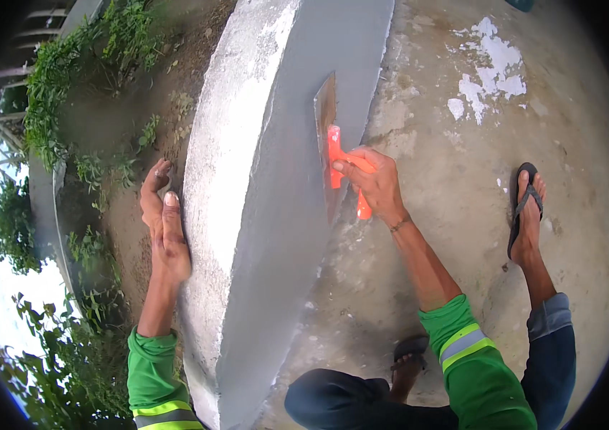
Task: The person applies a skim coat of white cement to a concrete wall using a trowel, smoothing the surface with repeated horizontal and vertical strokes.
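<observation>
My right hand [378,183] is closed round the orange handle of a plastering trowel [327,104]. The trowel's long metal blade lies against the smooth wet grey plaster [283,186] on the side of a low wall. At the wall's far-left side, my left hand [164,240] rests by the edge of the rough whitish wall top [229,115]. Its thumb stretches forward and its fingers are bent but apart, and I see nothing held in them.
Right of the wall spreads a concrete floor [448,251] with white splashes [491,72]. My sandalled foot [529,215] stands on it. Soil and green plants [60,93] lie beyond the wall on the left, with a fence behind.
</observation>
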The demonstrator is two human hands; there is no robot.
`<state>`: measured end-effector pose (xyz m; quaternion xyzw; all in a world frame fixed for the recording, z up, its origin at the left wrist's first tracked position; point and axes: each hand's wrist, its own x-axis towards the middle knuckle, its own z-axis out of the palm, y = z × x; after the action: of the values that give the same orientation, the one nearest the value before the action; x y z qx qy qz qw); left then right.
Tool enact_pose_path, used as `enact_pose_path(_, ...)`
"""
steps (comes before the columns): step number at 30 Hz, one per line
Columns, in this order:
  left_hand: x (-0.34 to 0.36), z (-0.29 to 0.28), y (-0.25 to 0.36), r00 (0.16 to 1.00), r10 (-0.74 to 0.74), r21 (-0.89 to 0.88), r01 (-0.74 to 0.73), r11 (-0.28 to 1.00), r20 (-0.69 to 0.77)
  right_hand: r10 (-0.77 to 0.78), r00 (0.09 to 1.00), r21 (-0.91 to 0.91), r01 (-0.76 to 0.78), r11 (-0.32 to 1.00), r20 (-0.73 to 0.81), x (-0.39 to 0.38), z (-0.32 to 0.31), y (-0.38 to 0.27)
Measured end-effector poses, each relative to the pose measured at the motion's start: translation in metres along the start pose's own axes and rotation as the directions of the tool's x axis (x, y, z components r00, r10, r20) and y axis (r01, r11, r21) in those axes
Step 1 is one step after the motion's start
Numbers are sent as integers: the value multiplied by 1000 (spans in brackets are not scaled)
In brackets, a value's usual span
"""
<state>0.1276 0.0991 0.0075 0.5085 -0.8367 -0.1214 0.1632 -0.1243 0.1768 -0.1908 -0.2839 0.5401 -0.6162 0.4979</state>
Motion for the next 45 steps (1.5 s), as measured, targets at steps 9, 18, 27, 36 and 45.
enact_pose_path(9, -4, -20, 9, 997, -22, 143, 12, 990, 71, -668, 702, -168, 710, 684, 248, -196, 99, 7)
enact_pose_path(18, -110, -54, -8, 986, -79, 9, 78, 997, 149, 138, 981, 199, -108, 974, -139, -87, -11, 24)
enact_pose_path(27, -110, -42, -25, 986, -141, 19, 139, 990, 88, 373, 922, 571, -253, 781, -102, 87, -67, 73)
enact_pose_path(36, -105, -42, -25, 988, -116, 43, 112, 993, 103, 307, 951, 502, -249, 828, -33, 106, -57, 56)
enact_pose_path(45, -107, -49, -17, 991, -104, 55, 100, 993, 79, -530, 839, -131, 543, 829, 124, -88, 61, -43)
